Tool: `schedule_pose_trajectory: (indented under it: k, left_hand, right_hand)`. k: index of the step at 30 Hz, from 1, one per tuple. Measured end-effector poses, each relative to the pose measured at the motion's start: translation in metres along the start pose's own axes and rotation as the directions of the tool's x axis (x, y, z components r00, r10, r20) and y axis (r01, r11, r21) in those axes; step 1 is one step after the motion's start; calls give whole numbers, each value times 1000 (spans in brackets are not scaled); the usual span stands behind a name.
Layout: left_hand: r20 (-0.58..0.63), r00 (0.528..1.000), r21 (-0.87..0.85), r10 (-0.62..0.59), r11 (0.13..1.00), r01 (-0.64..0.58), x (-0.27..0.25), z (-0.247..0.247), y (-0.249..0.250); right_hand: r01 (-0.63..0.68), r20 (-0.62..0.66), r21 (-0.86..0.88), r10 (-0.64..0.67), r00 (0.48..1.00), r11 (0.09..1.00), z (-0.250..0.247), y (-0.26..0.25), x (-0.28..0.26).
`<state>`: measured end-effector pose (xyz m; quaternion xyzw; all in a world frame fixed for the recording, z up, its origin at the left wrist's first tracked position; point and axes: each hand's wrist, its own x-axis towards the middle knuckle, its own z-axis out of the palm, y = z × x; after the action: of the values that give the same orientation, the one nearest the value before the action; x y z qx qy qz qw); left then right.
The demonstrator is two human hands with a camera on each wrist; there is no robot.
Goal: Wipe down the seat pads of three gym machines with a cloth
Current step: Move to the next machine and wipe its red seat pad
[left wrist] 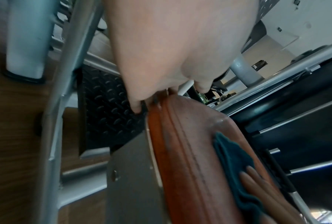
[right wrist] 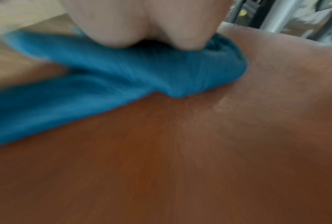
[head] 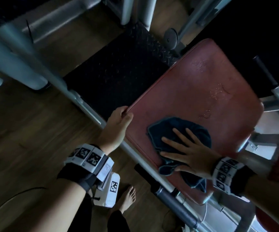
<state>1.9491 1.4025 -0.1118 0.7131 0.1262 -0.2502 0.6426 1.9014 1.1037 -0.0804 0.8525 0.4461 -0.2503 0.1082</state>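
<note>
A reddish-brown seat pad (head: 194, 91) fills the right half of the head view, with wet droplets (head: 217, 92) on its far part. A dark blue cloth (head: 184, 129) lies bunched on the pad's near half. My right hand (head: 184, 149) presses flat on the cloth with fingers spread straight. My left hand (head: 120, 118) grips the pad's left corner, thumb on top and fingers curled under the edge. The left wrist view shows the pad edge (left wrist: 180, 136), the cloth (left wrist: 232, 153) and the right fingers (left wrist: 257, 177). The right wrist view, blurred, shows the cloth (right wrist: 107, 78) on the pad (right wrist: 180, 159).
Grey steel frame tubes (head: 18, 64) and a black diamond-plate footplate (head: 123, 67) lie left of the pad. A grey bar with a black grip (head: 174, 198) runs under the pad's near edge. Wooden floor (head: 26, 131) and my bare foot (head: 128, 198) are below.
</note>
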Motion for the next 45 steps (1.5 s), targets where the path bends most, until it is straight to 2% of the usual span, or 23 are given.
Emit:
schedule_pose_trajectory:
  k: [2,4,8,13,18,20,23,27,31,34,38,40,42,45]
  left_hand:
    - [-27,1000,85,7,996,-5,11,14,9]
    - [-41,998,203,-48,978,55,23,24,20]
    - [-94,975,248,-200,944,217,34,37,34]
    - [-236,948,403,-214,866,296,36,48,36]
    - [-227,952,543,-204,785,297,30,53,35]
    - [-222,953,543,-206,786,296,32,52,38]
    - [-163,956,534,-245,793,294,37,47,40]
    - [-132,955,542,-266,787,294,36,45,44]
    - [-104,952,534,-290,791,299,36,42,49]
    - [-84,949,521,-305,798,303,36,40,51]
    - [-47,948,507,-314,810,293,37,38,51]
    - [-35,943,517,-331,801,301,37,37,52]
    - [-36,934,545,-355,777,317,38,36,56]
    - [-62,926,652,-373,687,321,40,40,67]
  right_hand:
    - [-6,-38,27,7,999,1000,-3,7,15]
    - [-37,-80,80,44,996,996,-7,15,26]
    - [-221,-147,244,261,954,944,-15,30,51]
    - [-437,-161,470,562,811,767,-30,62,91]
    - [-594,-103,562,761,640,576,-47,95,128]
    - [-607,-80,590,787,612,532,-53,102,135]
    - [-604,-72,589,779,622,537,-62,103,133]
    - [-572,-134,515,719,682,638,-59,83,111]
    - [-570,-133,426,671,729,703,-38,32,79]
    - [-559,-122,414,653,748,718,-19,-13,46]
    - [-534,-76,414,612,787,738,-2,-47,-2]
    - [-558,-41,437,635,771,706,2,-52,-22]
    - [-600,-1,491,690,724,631,3,-52,-32]
    - [-638,49,553,743,667,536,2,-46,-31]
